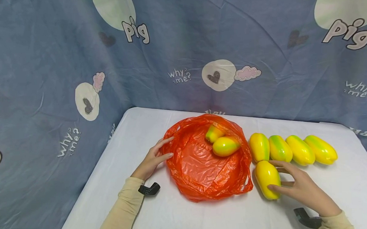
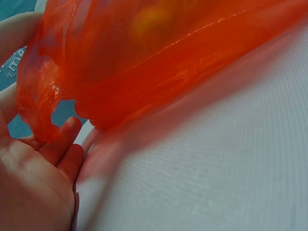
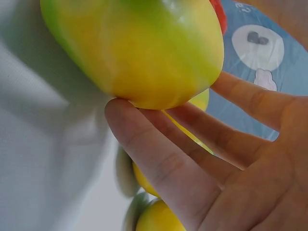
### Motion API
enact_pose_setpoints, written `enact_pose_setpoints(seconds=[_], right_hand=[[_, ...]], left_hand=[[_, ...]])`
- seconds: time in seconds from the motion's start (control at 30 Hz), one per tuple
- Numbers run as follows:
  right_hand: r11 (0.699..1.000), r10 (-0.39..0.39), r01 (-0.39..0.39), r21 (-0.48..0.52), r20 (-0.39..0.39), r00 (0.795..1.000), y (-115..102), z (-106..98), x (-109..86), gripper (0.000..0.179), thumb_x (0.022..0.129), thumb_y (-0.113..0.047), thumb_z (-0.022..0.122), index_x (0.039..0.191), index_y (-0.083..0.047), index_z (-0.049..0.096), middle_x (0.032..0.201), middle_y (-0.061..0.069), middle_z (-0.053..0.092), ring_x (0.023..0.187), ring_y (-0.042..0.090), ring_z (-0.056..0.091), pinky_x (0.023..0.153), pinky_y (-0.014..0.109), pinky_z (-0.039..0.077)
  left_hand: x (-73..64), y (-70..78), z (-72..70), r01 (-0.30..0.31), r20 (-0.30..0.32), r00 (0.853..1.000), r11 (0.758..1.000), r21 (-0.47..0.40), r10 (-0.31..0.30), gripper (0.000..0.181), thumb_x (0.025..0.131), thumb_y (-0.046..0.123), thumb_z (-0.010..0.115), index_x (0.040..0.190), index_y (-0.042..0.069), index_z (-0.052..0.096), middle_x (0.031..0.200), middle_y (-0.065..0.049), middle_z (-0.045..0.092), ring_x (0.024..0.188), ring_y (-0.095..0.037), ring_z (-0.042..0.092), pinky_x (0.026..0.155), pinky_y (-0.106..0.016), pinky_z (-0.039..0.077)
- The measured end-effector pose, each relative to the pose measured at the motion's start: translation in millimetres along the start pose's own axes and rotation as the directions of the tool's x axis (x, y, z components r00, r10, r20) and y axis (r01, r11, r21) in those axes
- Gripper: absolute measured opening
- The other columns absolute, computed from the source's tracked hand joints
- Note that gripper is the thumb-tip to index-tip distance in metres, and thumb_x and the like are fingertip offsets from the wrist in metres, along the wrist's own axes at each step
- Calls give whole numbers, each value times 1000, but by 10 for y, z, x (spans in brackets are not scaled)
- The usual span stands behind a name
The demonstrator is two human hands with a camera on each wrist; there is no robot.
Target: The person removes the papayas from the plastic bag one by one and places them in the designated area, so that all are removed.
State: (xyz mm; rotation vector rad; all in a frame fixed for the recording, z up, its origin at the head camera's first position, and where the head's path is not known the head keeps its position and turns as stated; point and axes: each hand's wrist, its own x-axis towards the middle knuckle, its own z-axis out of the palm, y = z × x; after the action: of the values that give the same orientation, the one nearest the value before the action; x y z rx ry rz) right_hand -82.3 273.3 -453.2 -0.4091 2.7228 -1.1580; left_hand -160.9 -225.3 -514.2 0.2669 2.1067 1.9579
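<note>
A red plastic bag [image 1: 201, 194] lies spread open mid-table, with two yellow-green papayas inside, one papaya [image 1: 226, 146] in front of the other. My left hand [image 1: 154, 159] holds the bag's left edge; in the left wrist view, gathered red plastic [image 2: 45, 110] lies between its spread fingers. To the bag's right, my right hand [image 1: 298, 183] grips another papaya [image 1: 265, 179], with the thumb across its near side and a finger at its far end. Seen from the right wrist, fingertips touch the underside of this papaya [image 3: 159, 57].
Several more papayas stand side by side in a row behind the right hand, the leftmost papaya [image 1: 259, 147] close to the bag's rim. A white cloth [image 1: 135, 129] covers the table. Behind it hangs a blue printed curtain [image 1: 169, 44].
</note>
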Motion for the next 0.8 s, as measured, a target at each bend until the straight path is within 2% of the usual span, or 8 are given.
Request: enact_pose_setpoints(seconds=[0.37,0.63,0.73,0.8], right_hand=[[1000,-7,7,1,-6,1000,9,-11,-3,73,81,-29,89,144,-15,54,143,15,60,113,-24,41,82,42,65],[1000,4,-4,15,-10,1000,19,-17,-13,74,82,-28,89,145,-14,53,144,16,59,113,-23,41,80,36,65],[1000,13,-13,15,-8,1000,18,-17,-15,75,82,-29,89,146,-14,52,144,16,59,114,-19,44,80,36,65],[1000,19,-19,11,-6,1000,18,-18,-14,76,82,-29,89,146,-14,52,144,16,59,117,-10,52,80,35,65]], left_hand=[[-8,9,-2,-6,-4,1000,1000,3,6,60,96,18,71,151,29,51,173,0,15,162,-26,13,132,-52,16],[-7,9,2,-15,2,1000,1000,-1,15,60,96,17,71,152,28,51,173,-1,15,162,-26,13,131,-52,16],[-6,9,1,-17,4,1000,1000,-1,17,60,96,17,71,152,28,51,172,0,17,161,-26,15,131,-52,18],[-6,8,1,-16,4,1000,1000,0,16,60,96,17,71,152,28,51,172,0,16,161,-26,14,131,-52,17]])
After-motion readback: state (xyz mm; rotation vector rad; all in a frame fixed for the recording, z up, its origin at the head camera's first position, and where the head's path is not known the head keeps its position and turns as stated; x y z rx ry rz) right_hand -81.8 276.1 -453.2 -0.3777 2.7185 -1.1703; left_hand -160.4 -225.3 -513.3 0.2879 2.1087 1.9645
